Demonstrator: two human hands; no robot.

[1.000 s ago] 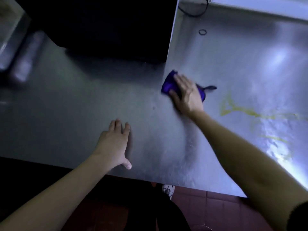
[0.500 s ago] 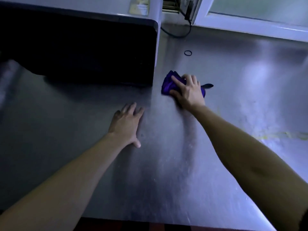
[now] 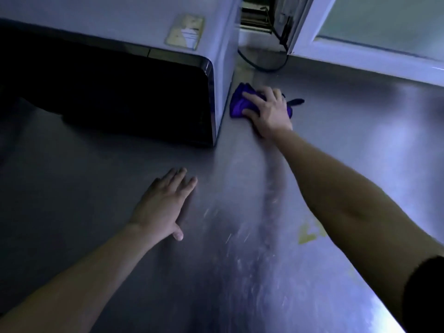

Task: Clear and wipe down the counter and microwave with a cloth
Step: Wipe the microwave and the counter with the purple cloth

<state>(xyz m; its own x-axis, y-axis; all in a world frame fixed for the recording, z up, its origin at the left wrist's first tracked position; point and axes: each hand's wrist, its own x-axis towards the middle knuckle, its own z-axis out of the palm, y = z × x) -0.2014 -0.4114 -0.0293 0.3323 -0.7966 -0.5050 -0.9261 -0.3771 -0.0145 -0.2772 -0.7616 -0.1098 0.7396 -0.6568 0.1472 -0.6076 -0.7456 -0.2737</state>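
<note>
The purple cloth (image 3: 237, 104) lies bunched on the steel counter (image 3: 360, 145), just beside the microwave's right side wall and close to its front corner. The right hand (image 3: 268, 111) sits on top of it, palm down, fingers spread across the fabric and the thumb along its near edge. It is pressing the cloth flat to the metal, not wrapping round it. A dark tab of the cloth (image 3: 296, 101) pokes out on the far side of the hand.

The microwave (image 3: 120, 97) stands to the left, its door very dark (the light in here is poor), with a worn sticker (image 3: 185, 32) on its pale top. A black cord (image 3: 262, 66) loops on the counter behind the cloth, running up toward the corner by the white window frame (image 3: 360, 61).

Nearer the counter's front, the left hand (image 3: 163, 207) rests flat on the bare steel, fingers straight and together, thumb out to the side, holding nothing. A yellowish smear (image 3: 310, 234) shows on the counter beside the right forearm, and pale streaks mark the metal between the two arms. A black sleeve (image 3: 425, 292) covers the right upper arm.
</note>
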